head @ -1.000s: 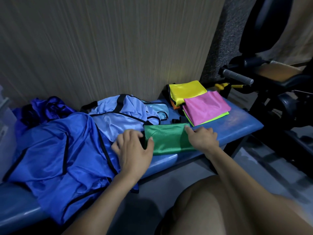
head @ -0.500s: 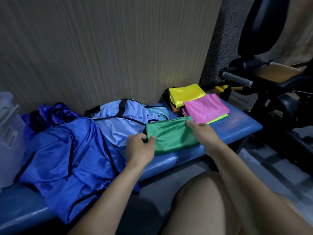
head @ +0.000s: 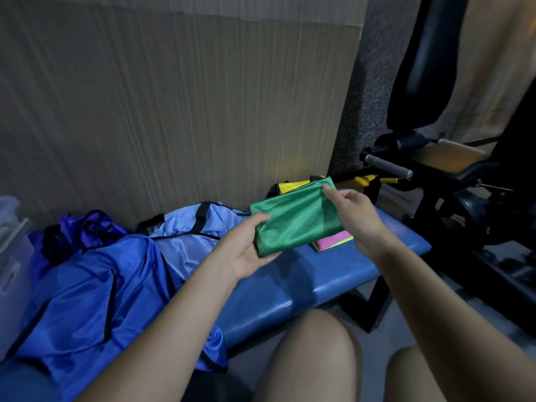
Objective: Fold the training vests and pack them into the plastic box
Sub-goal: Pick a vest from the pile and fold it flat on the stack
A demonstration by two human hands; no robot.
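Observation:
A folded green vest [head: 293,219] is held in the air above the blue bench [head: 324,274]. My left hand [head: 246,250] grips its lower left corner and my right hand [head: 352,216] pinches its upper right corner. Behind it lies a stack of folded vests, with a pink vest [head: 333,242] and a yellow vest [head: 290,186] partly showing. Unfolded vests cover the bench's left part: a dark blue vest [head: 87,291] in front and a light blue vest [head: 191,227] behind. The clear plastic box [head: 11,256] stands at the far left edge.
A wood-grain wall panel [head: 174,97] rises right behind the bench. A black gym machine [head: 464,184] with a grey handle bar [head: 388,165] stands to the right. My bare knees [head: 313,358] are in front of the bench.
Both hands have lifted the folded green vest off the bench and carried it up and to the right, over the pink and yellow stack.

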